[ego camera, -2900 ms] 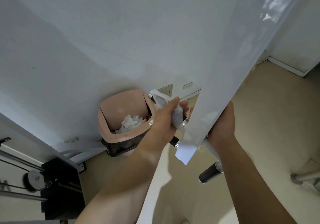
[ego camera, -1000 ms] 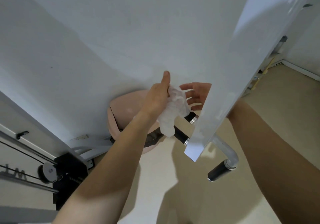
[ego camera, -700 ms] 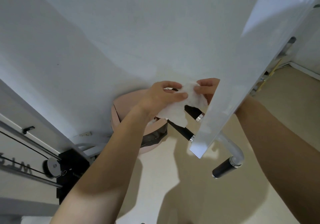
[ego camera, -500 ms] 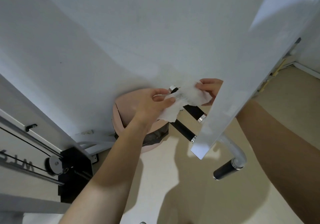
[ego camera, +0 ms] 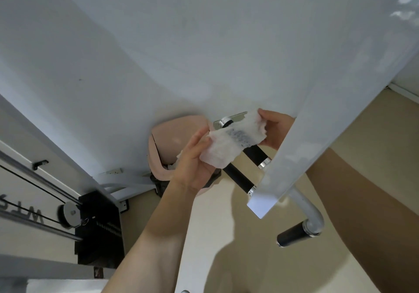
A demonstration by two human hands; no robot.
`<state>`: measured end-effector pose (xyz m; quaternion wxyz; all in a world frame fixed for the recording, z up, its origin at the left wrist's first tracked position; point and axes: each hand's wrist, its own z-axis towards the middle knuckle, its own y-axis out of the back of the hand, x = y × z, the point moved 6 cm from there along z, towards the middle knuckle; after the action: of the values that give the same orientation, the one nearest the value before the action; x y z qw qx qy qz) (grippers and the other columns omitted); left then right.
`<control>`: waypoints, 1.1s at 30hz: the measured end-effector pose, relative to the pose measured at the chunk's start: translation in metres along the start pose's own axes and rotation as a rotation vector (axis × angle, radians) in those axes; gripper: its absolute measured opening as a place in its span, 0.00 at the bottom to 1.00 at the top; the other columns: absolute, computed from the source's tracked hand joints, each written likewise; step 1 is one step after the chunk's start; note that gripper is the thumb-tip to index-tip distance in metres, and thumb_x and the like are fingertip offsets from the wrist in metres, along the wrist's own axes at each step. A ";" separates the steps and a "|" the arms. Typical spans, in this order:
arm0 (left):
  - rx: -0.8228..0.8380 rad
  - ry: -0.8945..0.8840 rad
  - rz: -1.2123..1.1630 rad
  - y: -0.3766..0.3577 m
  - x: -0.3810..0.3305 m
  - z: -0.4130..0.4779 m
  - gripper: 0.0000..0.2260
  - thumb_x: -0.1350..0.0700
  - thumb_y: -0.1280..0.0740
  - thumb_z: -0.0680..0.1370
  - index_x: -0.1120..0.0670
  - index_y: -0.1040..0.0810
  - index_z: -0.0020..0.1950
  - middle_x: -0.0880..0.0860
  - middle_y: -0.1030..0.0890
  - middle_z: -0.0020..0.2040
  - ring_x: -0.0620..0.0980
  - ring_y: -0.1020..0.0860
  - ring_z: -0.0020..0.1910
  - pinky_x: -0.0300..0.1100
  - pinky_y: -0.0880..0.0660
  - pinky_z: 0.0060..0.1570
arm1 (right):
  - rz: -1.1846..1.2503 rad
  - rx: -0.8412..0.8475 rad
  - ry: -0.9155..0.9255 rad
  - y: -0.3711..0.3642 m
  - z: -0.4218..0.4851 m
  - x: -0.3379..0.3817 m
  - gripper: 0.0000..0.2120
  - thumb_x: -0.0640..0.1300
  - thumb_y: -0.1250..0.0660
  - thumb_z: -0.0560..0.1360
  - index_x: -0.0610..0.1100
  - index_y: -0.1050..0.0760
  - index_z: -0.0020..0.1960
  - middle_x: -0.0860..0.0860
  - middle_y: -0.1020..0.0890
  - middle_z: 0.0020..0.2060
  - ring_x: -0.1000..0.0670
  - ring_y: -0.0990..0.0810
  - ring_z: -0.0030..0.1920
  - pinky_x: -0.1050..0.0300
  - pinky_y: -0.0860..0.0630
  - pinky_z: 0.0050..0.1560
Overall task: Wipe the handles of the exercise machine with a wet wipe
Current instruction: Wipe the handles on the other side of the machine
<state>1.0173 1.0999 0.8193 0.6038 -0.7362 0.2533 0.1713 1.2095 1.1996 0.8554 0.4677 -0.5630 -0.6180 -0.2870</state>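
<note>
Head: wet wipe [ego camera: 231, 144] held between left grip [ego camera: 192, 168] and right grip [ego camera: 275, 131], across handle [ego camera: 256, 154].

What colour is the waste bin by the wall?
Pale pink; the plastic waste bin shows best in the head view, partly behind the left hand.

Large grey letters [ego camera: 27, 213] stand on the white panel [ego camera: 13, 193] of the exercise machine [ego camera: 97, 224] at the left edge. They appear inverted and read roughly "W T". A third character is cut off. No other text is legible.
</note>
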 end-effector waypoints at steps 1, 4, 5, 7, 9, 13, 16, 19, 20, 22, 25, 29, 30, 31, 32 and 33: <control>-0.017 -0.035 0.036 0.000 -0.001 -0.001 0.10 0.63 0.35 0.81 0.53 0.23 0.60 0.56 0.15 0.54 0.54 0.16 0.50 0.49 0.17 0.46 | -0.025 0.072 0.010 -0.001 0.002 -0.001 0.51 0.59 0.17 0.54 0.37 0.28 0.70 0.40 0.18 0.59 0.38 0.19 0.60 0.36 0.27 0.65; -0.178 -0.128 0.195 0.003 0.000 0.004 0.09 0.65 0.36 0.82 0.56 0.25 0.61 0.58 0.17 0.53 0.53 0.17 0.47 0.48 0.18 0.45 | -0.013 0.011 0.061 0.001 -0.001 -0.001 0.42 0.57 0.21 0.64 0.35 0.28 0.70 0.36 0.21 0.64 0.35 0.20 0.62 0.38 0.21 0.58; -0.226 -0.153 0.229 0.004 0.001 0.005 0.09 0.65 0.35 0.82 0.56 0.25 0.61 0.58 0.17 0.54 0.53 0.17 0.46 0.47 0.18 0.44 | 0.002 -0.042 0.070 0.000 -0.004 -0.001 0.34 0.55 0.26 0.71 0.35 0.28 0.69 0.36 0.21 0.62 0.36 0.19 0.61 0.41 0.19 0.54; -0.337 -0.228 0.417 0.006 0.002 0.007 0.07 0.62 0.33 0.82 0.54 0.24 0.59 0.56 0.17 0.55 0.53 0.17 0.48 0.48 0.18 0.46 | -0.041 -0.077 0.115 -0.004 -0.002 0.000 0.20 0.48 0.36 0.81 0.35 0.27 0.66 0.38 0.19 0.57 0.36 0.18 0.56 0.49 0.16 0.43; -0.481 -0.348 0.694 0.005 -0.001 0.004 0.07 0.58 0.30 0.80 0.50 0.23 0.56 0.52 0.17 0.53 0.51 0.18 0.50 0.51 0.18 0.53 | -0.134 -0.065 0.128 -0.007 0.000 0.002 0.16 0.44 0.41 0.84 0.36 0.28 0.66 0.38 0.20 0.54 0.40 0.19 0.52 0.52 0.17 0.39; -0.684 -0.453 0.868 0.001 0.003 -0.006 0.16 0.54 0.28 0.79 0.56 0.25 0.64 0.46 0.23 0.54 0.42 0.24 0.48 0.41 0.24 0.56 | -0.454 -0.050 0.069 -0.013 0.000 0.000 0.17 0.46 0.39 0.83 0.41 0.27 0.69 0.40 0.19 0.58 0.44 0.18 0.50 0.54 0.20 0.40; -0.683 -0.258 0.544 0.000 0.024 -0.013 0.16 0.48 0.28 0.78 0.53 0.24 0.62 0.51 0.19 0.58 0.49 0.20 0.56 0.50 0.23 0.63 | -0.584 -0.009 -0.045 -0.007 -0.007 -0.009 0.17 0.50 0.36 0.81 0.45 0.28 0.67 0.47 0.19 0.55 0.50 0.17 0.47 0.58 0.19 0.40; -0.377 0.042 0.118 -0.029 0.042 -0.003 0.24 0.39 0.29 0.76 0.53 0.20 0.65 0.54 0.15 0.60 0.52 0.16 0.60 0.50 0.19 0.61 | -0.360 -0.015 -0.140 0.014 -0.015 -0.014 0.24 0.48 0.40 0.83 0.37 0.34 0.75 0.38 0.25 0.68 0.40 0.19 0.61 0.59 0.17 0.38; -0.329 0.091 0.056 -0.038 0.040 0.001 0.29 0.36 0.28 0.74 0.55 0.20 0.66 0.55 0.15 0.61 0.54 0.16 0.59 0.50 0.18 0.58 | -0.267 -0.021 -0.127 0.020 -0.025 -0.014 0.23 0.46 0.44 0.84 0.34 0.36 0.75 0.36 0.26 0.69 0.37 0.23 0.65 0.57 0.17 0.38; -0.253 0.170 -0.029 -0.052 0.038 0.016 0.38 0.33 0.25 0.69 0.58 0.22 0.69 0.59 0.17 0.64 0.57 0.17 0.61 0.53 0.19 0.59 | -0.051 -0.001 -0.029 0.030 -0.047 -0.008 0.22 0.46 0.49 0.85 0.32 0.32 0.71 0.38 0.19 0.61 0.36 0.21 0.61 0.54 0.16 0.39; -0.138 0.316 -0.102 -0.072 0.046 0.030 0.51 0.33 0.19 0.59 0.59 0.29 0.74 0.61 0.22 0.70 0.63 0.22 0.68 0.61 0.28 0.70 | 0.199 0.137 0.128 0.016 -0.090 0.000 0.21 0.46 0.48 0.81 0.31 0.26 0.60 0.39 0.16 0.48 0.42 0.15 0.46 0.50 0.17 0.45; -0.080 0.209 -0.119 -0.084 0.040 0.033 0.28 0.39 0.28 0.75 0.56 0.24 0.67 0.56 0.14 0.56 0.54 0.15 0.55 0.51 0.22 0.62 | 0.342 0.054 0.321 0.007 -0.114 -0.003 0.18 0.49 0.43 0.77 0.34 0.25 0.49 0.37 0.22 0.40 0.38 0.22 0.40 0.48 0.23 0.43; -0.071 0.196 -0.140 -0.085 0.041 0.032 0.19 0.43 0.30 0.77 0.55 0.21 0.59 0.52 0.13 0.46 0.49 0.14 0.43 0.45 0.18 0.51 | 0.363 -0.039 0.349 0.011 -0.112 -0.006 0.17 0.49 0.44 0.77 0.35 0.25 0.47 0.38 0.23 0.40 0.38 0.23 0.39 0.47 0.24 0.42; -0.075 0.203 -0.152 -0.085 0.045 0.031 0.11 0.47 0.30 0.77 0.54 0.21 0.50 0.49 0.17 0.36 0.45 0.18 0.32 0.40 0.18 0.39 | 0.366 -0.117 0.368 0.017 -0.110 -0.010 0.16 0.49 0.45 0.78 0.36 0.26 0.47 0.38 0.23 0.39 0.39 0.23 0.38 0.47 0.24 0.42; -0.091 0.213 -0.156 -0.087 0.048 0.027 0.08 0.50 0.30 0.77 0.52 0.24 0.43 0.47 0.22 0.29 0.43 0.23 0.26 0.36 0.21 0.31 | 0.370 -0.161 0.382 0.020 -0.108 -0.011 0.15 0.49 0.44 0.78 0.37 0.27 0.48 0.39 0.23 0.38 0.39 0.23 0.38 0.47 0.24 0.42; -0.126 0.224 -0.144 -0.085 0.053 0.025 0.10 0.53 0.30 0.78 0.51 0.27 0.39 0.45 0.27 0.27 0.42 0.27 0.23 0.34 0.24 0.28 | 0.373 -0.180 0.400 0.021 -0.107 -0.011 0.15 0.49 0.42 0.76 0.37 0.27 0.48 0.40 0.23 0.38 0.40 0.24 0.38 0.47 0.25 0.42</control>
<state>1.1115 1.1275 0.8525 0.5351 -0.8034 0.2543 0.0597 1.2563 1.1051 0.8838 0.5732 -0.6384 -0.3711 -0.3551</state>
